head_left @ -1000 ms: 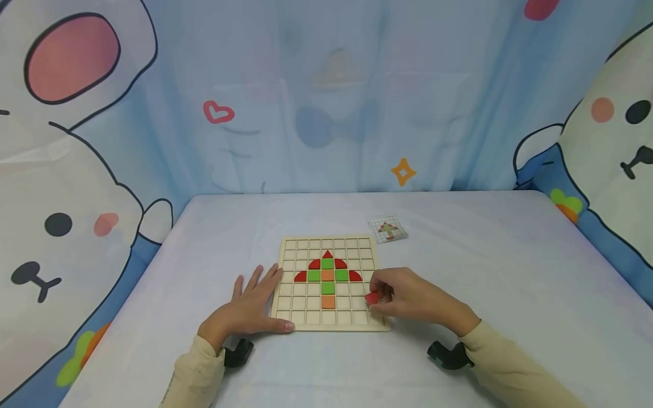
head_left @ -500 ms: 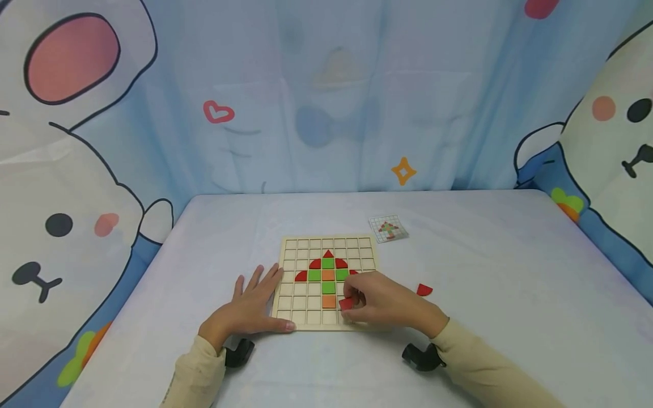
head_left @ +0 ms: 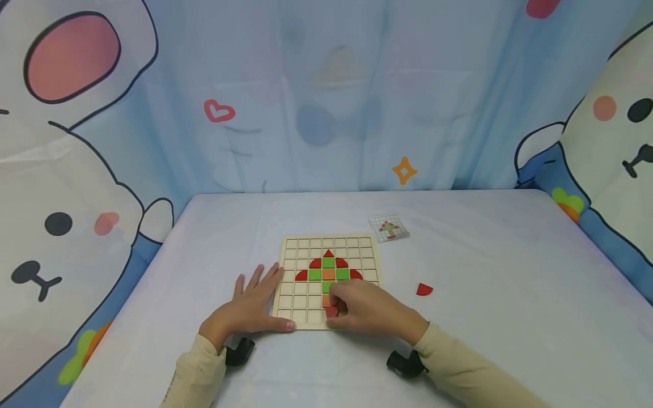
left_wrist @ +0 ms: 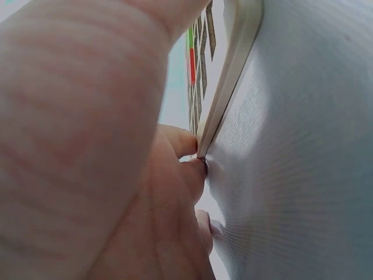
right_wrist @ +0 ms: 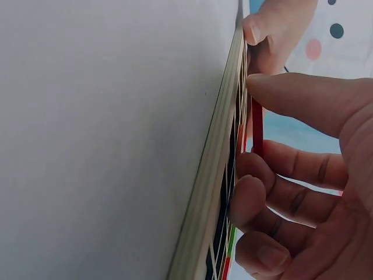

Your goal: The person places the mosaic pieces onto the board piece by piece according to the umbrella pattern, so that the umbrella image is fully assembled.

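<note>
A pale wooden grid board [head_left: 300, 302] lies flat, bearing an arrow-like figure of red, green and orange tiles [head_left: 328, 274]. My left hand [head_left: 247, 309] rests spread against its left edge, the thumb at the front left corner. My right hand [head_left: 374, 309] pinches a red tile [head_left: 331, 311] between thumb and forefinger, just below the lowest orange tile [head_left: 326, 300]. In the right wrist view the pinched tile shows as a thin red slab [right_wrist: 257, 125] close over the board, standing nearly edge-on to that camera. The right hand hides the board's lower right part.
A loose red quarter-round tile [head_left: 424, 289] lies on the white cloth to the right of the board. Beyond the board's far right corner is a small pattern card [head_left: 389, 228] printed with a similar figure. A patterned curtain [head_left: 326, 96] hangs behind the table.
The right hand has moved left across the board with the red tile, from the right edge to the bottom middle. This has uncovered the loose red quarter-round. The left hand stays put.
</note>
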Demonstrator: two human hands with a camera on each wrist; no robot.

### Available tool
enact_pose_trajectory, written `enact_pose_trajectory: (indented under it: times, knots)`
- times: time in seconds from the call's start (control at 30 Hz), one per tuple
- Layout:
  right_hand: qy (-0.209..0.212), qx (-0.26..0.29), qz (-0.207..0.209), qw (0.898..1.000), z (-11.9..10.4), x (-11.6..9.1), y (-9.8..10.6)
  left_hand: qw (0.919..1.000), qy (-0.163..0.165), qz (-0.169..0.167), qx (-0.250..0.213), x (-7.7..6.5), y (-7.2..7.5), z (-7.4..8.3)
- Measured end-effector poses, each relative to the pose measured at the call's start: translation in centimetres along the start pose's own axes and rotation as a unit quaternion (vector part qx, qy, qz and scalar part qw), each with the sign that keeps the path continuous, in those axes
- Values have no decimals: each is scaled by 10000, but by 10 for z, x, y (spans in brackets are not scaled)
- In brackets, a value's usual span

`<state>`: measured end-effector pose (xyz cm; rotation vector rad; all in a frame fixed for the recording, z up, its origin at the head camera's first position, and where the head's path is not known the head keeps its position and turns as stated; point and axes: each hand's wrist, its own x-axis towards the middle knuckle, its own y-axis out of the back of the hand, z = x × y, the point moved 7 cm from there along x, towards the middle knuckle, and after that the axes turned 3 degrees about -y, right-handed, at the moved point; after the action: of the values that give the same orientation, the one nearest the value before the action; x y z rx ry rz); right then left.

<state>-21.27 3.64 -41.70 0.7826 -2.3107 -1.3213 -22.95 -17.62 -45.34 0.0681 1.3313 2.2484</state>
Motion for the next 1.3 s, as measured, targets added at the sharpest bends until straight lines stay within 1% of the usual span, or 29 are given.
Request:
enact_pose_trajectory:
  times: [0.23,0.47,0.7,0.87,1.0,1.13,1.23,1.3]
  knots:
    - [6,-506,69,9987,-5,2,-4,10000,-51,32,47,0,1,1]
    - [52,-727,121,9973,-9,3,-5,10000,-41,22,34,0,1,1]
    - [129,-709,187,9972,-9,1,-4,10000,-68,8,-9,0,0,2]
    - [62,-413,167,9990,-5,-4,1,10000,-20,12,9,1,-1,1]
    - [-16,-166,329,9993,5,-14,15,10000,2,40,25,1,-2,0]
    - [-243,-38,576,9980,26,-27,36,10000,-53,36,3,0,-1,1]
    - [-553,-52,665,9962,47,-37,51,10000,-84,27,-35,0,0,1]
    - [-812,-103,592,9949,62,-43,60,10000,-75,26,-43,-1,0,2]
